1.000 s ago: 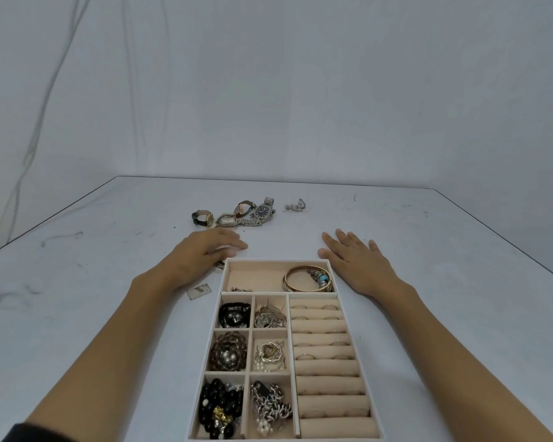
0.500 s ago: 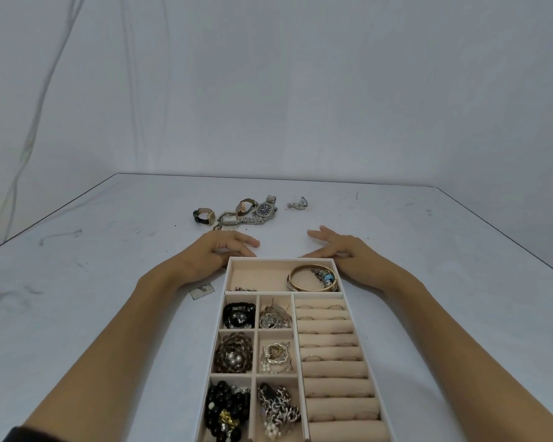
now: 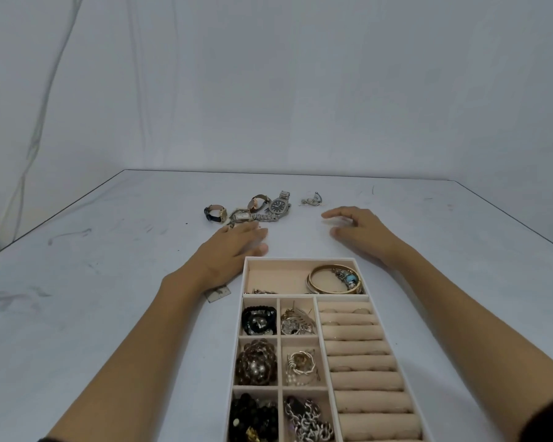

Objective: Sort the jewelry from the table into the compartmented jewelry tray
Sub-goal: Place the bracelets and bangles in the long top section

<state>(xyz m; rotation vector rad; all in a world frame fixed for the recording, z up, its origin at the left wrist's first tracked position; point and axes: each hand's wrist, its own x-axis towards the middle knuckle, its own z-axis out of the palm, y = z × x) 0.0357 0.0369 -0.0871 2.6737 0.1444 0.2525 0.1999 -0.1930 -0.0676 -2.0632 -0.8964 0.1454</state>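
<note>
A beige compartmented jewelry tray (image 3: 302,258) lies near me, with bangles (image 3: 334,279) in its wide far compartment, beaded and metal pieces in the small left cells, and ring rolls (image 3: 361,362) on the right. Several watches (image 3: 253,210) lie in a cluster on the table beyond it; the largest is a silver watch (image 3: 280,205). A small silver trinket (image 3: 312,200) lies to their right. My left hand (image 3: 233,247) rests flat just short of the watches, empty. My right hand (image 3: 358,231) hovers past the tray's far right corner with fingers spread, holding nothing.
A small clear tag or packet (image 3: 218,294) lies on the white table (image 3: 109,282) under my left forearm, beside the tray. The table's far edge and side edges meet a plain grey wall.
Both hands have moved forward from the tray's far corners toward the jewelry on the table. The right hand lifted and turned toward the left. The camera view shifted slightly.
</note>
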